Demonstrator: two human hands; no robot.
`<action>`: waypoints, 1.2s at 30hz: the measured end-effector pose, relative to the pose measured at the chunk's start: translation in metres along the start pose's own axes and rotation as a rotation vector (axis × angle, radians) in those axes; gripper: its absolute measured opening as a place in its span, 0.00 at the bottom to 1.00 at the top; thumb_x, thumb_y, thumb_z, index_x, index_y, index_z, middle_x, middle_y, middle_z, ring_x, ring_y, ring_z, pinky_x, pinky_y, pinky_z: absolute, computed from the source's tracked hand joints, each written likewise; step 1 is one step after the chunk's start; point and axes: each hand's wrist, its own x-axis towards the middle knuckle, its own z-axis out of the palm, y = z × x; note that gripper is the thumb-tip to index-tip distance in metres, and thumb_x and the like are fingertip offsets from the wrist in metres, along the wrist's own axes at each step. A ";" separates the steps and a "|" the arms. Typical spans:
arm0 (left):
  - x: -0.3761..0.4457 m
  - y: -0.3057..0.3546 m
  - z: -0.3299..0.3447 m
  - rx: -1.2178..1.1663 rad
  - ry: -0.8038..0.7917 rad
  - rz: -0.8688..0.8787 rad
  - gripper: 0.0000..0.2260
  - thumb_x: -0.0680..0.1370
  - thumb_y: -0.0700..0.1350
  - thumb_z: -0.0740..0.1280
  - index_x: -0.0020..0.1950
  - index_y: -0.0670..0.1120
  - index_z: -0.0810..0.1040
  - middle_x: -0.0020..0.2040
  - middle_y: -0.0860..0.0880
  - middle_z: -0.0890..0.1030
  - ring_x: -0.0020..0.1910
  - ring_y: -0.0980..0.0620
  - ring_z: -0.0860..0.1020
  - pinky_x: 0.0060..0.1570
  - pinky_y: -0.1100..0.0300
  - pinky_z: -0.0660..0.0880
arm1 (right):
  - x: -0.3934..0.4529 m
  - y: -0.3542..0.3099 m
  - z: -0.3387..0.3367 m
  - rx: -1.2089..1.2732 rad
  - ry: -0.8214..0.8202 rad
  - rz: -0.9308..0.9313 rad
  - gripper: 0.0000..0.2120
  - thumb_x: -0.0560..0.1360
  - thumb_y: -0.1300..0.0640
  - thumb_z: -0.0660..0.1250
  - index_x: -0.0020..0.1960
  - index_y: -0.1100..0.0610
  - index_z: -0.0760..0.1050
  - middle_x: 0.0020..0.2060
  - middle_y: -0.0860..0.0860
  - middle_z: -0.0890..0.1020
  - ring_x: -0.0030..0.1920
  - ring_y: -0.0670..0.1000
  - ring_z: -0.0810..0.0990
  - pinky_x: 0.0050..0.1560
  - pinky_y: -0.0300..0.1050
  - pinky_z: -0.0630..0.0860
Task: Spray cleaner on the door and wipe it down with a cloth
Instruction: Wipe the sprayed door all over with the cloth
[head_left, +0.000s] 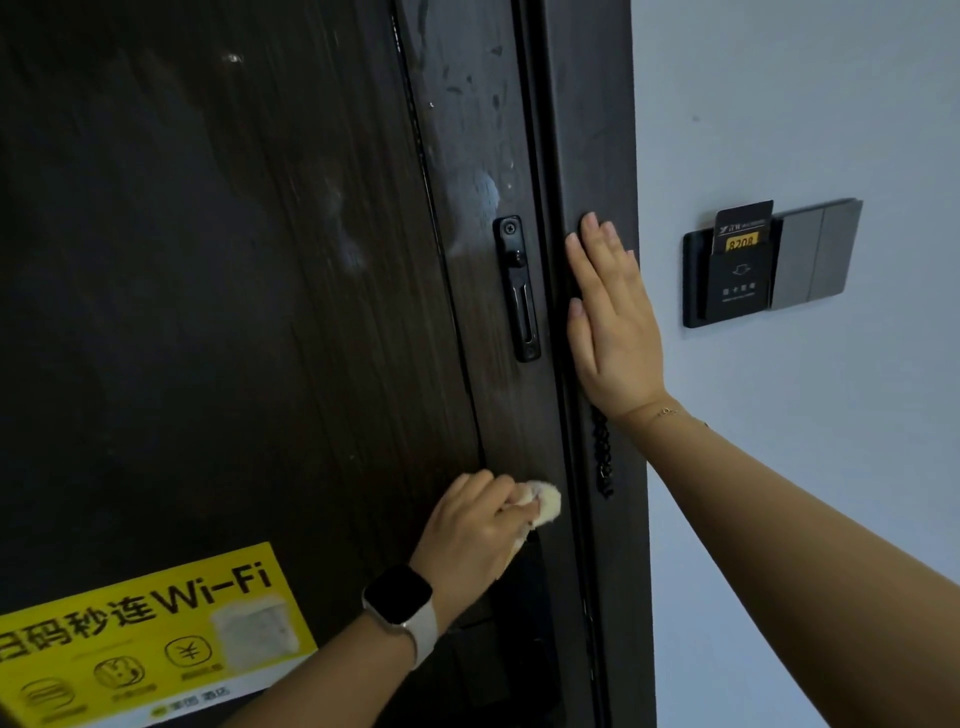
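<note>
The left hand, a watch on its wrist, grips a pale cloth bunched in curled fingers and presses it to the dark door near its right edge, below the black chain latch. Wet streaks show on the door above the latch. The right hand lies flat, fingers straight, on the door frame. A yellow Wi-Fi sticker sits low on the door; a card holder hangs on the wall.
</note>
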 end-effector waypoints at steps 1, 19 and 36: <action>0.009 -0.001 -0.007 -0.008 0.060 -0.035 0.13 0.74 0.41 0.63 0.53 0.46 0.84 0.41 0.48 0.77 0.41 0.51 0.68 0.42 0.57 0.66 | 0.000 0.000 0.000 0.005 0.003 0.001 0.24 0.81 0.65 0.54 0.76 0.64 0.59 0.77 0.59 0.59 0.78 0.55 0.53 0.78 0.53 0.50; 0.012 0.018 0.035 -0.019 -0.044 0.070 0.10 0.72 0.39 0.61 0.39 0.48 0.82 0.37 0.52 0.76 0.39 0.54 0.66 0.41 0.60 0.63 | -0.003 0.000 -0.005 0.050 -0.047 0.031 0.24 0.82 0.62 0.54 0.76 0.64 0.58 0.77 0.60 0.59 0.78 0.55 0.52 0.78 0.53 0.49; 0.241 -0.041 -0.190 0.007 0.717 -0.250 0.07 0.71 0.41 0.74 0.49 0.44 0.85 0.45 0.46 0.79 0.47 0.46 0.76 0.50 0.60 0.71 | -0.004 -0.003 -0.029 0.084 -0.095 0.039 0.22 0.82 0.58 0.52 0.74 0.62 0.66 0.75 0.55 0.65 0.77 0.52 0.59 0.77 0.45 0.55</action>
